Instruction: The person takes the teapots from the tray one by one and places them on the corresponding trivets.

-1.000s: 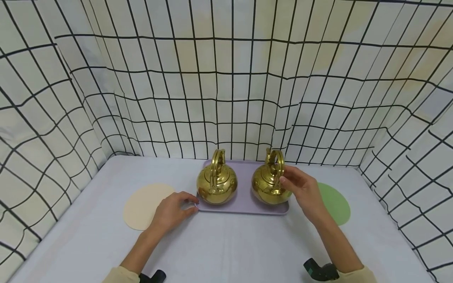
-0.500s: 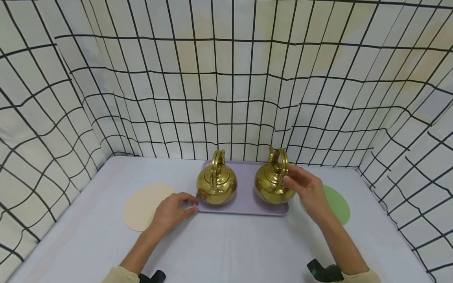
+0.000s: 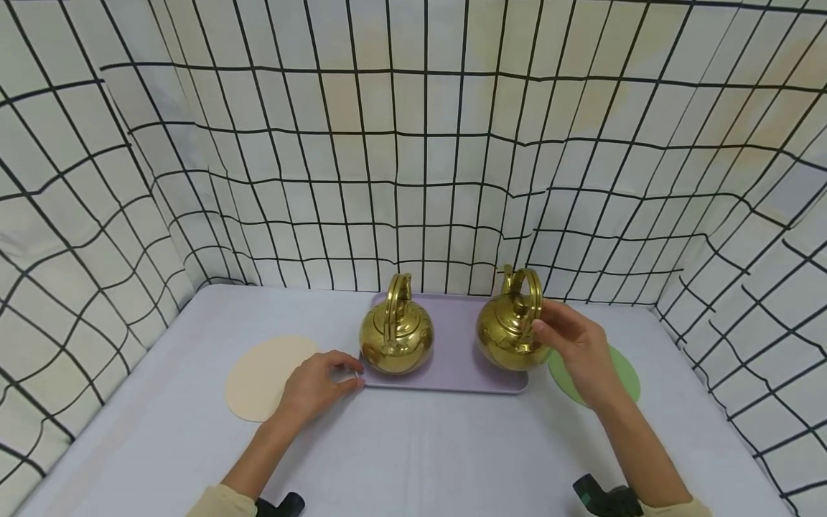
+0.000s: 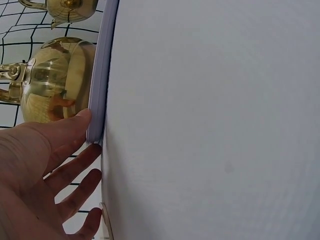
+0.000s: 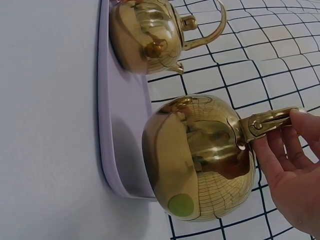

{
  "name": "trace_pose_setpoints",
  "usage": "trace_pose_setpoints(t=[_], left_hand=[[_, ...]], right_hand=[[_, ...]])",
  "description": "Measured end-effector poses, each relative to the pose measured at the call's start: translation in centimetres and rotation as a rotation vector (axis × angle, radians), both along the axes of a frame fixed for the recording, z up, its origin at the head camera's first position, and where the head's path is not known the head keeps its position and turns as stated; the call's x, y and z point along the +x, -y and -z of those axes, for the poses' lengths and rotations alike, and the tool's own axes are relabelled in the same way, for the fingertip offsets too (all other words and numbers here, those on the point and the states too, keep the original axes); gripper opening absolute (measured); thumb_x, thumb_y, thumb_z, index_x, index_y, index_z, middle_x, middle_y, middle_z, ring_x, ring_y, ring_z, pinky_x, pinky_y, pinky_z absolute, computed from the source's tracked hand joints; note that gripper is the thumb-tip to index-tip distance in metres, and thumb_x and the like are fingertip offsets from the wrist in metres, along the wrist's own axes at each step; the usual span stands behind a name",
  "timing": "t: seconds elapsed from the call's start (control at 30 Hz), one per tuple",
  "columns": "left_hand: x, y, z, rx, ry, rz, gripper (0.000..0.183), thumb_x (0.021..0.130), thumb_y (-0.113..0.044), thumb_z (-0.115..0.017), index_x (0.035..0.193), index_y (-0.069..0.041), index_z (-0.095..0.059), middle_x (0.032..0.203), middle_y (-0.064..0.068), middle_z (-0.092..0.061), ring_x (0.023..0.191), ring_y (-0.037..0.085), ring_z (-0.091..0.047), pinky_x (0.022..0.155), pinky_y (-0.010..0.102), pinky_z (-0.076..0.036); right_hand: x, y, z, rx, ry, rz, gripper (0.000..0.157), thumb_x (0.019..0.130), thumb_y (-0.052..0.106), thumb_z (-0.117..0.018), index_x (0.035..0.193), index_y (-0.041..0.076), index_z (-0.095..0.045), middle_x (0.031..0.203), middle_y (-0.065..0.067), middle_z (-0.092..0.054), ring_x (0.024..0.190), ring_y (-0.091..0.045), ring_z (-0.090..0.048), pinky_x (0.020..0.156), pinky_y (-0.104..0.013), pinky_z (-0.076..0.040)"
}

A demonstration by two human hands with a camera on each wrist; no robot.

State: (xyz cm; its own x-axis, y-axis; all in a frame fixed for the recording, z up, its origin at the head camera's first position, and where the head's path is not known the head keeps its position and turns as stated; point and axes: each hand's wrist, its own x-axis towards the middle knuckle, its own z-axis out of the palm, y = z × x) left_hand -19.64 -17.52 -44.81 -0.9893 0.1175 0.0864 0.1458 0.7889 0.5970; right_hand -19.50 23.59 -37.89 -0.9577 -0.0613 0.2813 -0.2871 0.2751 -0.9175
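My right hand [image 3: 580, 348] grips the upright loop handle of a shiny brass teapot [image 3: 507, 337]. In the right wrist view its base hangs raised and tilted at the tray's right end, with a shadow below. A second brass teapot [image 3: 395, 341] stands on the left half of the lilac tray [image 3: 452, 337]. At the tray's front left corner is my left hand [image 3: 321, 384]. Its thumb and index fingertip hold that corner, as the left wrist view shows, while the other fingers [image 4: 80, 192] spread apart beside it.
A cream round mat [image 3: 258, 380] lies left of the tray, partly behind the left hand. To the right lies a green round mat [image 3: 623, 377], partly covered by the right hand. A black wire grid [image 3: 423, 183] over white cloth encloses the white table [image 3: 413, 452] at back and sides.
My right hand has carried its teapot rightwards and slightly up, from over the tray towards the green mat. The left hand, the tray and the other teapot have stayed in place.
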Motion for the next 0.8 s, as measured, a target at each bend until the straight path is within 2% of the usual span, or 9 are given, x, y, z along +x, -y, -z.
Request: trace_pose_setpoints(t=[0.8], left_hand=[[0.0,0.0,0.1,0.017,0.007,-0.017,0.015,0.086,-0.023,-0.085,0.1,-0.022,-0.08,0.12,0.003,-0.078,0.125,0.032,-0.068,0.103,0.054,-0.053]], right_hand=[[1.0,-2.4,-0.7,0.028,0.007,0.026,0.045,0.104,0.02,-0.065,0.144,0.002,-0.058,0.124,0.014,-0.07,0.117,0.006,-0.065,0.095,-0.011,-0.054]])
